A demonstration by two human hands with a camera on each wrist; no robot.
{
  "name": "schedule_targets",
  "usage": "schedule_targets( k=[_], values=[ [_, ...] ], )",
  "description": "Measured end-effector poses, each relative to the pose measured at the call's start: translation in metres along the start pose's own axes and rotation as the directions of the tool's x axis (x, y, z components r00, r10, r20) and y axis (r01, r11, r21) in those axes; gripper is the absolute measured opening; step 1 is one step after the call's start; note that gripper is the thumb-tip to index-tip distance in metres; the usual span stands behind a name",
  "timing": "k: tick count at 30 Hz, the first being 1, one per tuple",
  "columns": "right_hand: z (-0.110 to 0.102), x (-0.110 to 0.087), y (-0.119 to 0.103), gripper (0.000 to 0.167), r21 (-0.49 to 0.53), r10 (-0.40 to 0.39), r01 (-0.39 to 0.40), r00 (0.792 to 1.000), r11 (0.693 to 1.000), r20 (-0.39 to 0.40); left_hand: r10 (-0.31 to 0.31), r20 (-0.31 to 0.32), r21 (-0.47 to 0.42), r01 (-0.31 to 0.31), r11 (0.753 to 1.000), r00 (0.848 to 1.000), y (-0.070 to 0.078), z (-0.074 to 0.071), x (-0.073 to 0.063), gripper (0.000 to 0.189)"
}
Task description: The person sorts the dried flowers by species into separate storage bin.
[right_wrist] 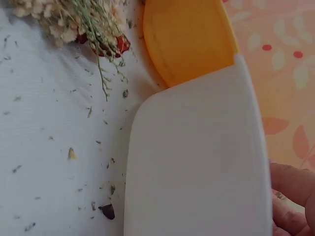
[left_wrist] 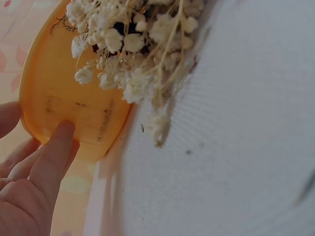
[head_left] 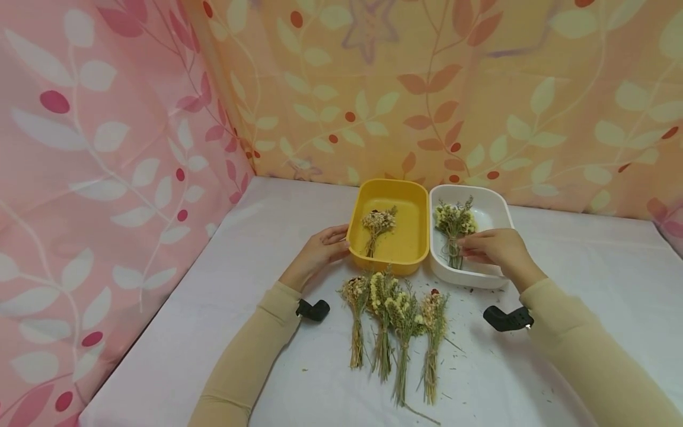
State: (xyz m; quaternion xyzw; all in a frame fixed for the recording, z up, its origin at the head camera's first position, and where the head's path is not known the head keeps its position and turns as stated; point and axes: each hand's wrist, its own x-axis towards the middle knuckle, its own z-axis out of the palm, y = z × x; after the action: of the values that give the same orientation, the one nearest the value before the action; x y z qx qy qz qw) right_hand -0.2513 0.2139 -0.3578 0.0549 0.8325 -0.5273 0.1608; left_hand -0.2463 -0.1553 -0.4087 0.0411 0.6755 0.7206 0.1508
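Observation:
My left hand [head_left: 324, 249] rests against the left side of a yellow plastic bin [head_left: 411, 225], its fairly straight fingertips touching the outer wall. Inside that bin lies a small bunch of cream dried flowers [head_left: 379, 220]. Over the white bin [head_left: 493, 207], my right hand [head_left: 496, 248] pinches the tied stems of a yellow-green dried flower bunch [head_left: 455, 219], which lies inside it. In the right wrist view the white bin's wall hides most of this hand and the bunch. Several tied dried flower bunches [head_left: 402, 317] lie on the cloth in front of the bins.
The two bins stand side by side on a white cloth-covered table [head_left: 299, 379]. Bits of dried plant [right_wrist: 107, 211] are scattered before the white bin. A patterned orange curtain [head_left: 341, 89] hangs behind, and a pink one [head_left: 107, 178] on the left.

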Motion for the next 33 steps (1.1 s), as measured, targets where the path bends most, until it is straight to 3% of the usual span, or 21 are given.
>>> schedule_targets(
  k=[15,23,33],
  values=[
    [0.001,-0.054,0.003,0.062,-0.035,-0.081,0.082,0.997,0.996,0.01,-0.007,-0.014,0.01,0.007,1.0,1.0,0.001,0.0,0.001,0.054],
    [-0.003,-0.074,0.012,0.054,-0.01,-0.072,0.073,0.997,0.997,0.018,-0.013,-0.013,0.02,0.013,1.0,1.0,0.001,0.001,0.001,0.054],
    [0.008,-0.089,0.026,0.047,0.009,-0.023,0.022,0.998,1.0,0.061,-0.013,-0.022,0.03,0.013,0.999,1.0,0.002,0.001,0.0,0.054]
  ],
)
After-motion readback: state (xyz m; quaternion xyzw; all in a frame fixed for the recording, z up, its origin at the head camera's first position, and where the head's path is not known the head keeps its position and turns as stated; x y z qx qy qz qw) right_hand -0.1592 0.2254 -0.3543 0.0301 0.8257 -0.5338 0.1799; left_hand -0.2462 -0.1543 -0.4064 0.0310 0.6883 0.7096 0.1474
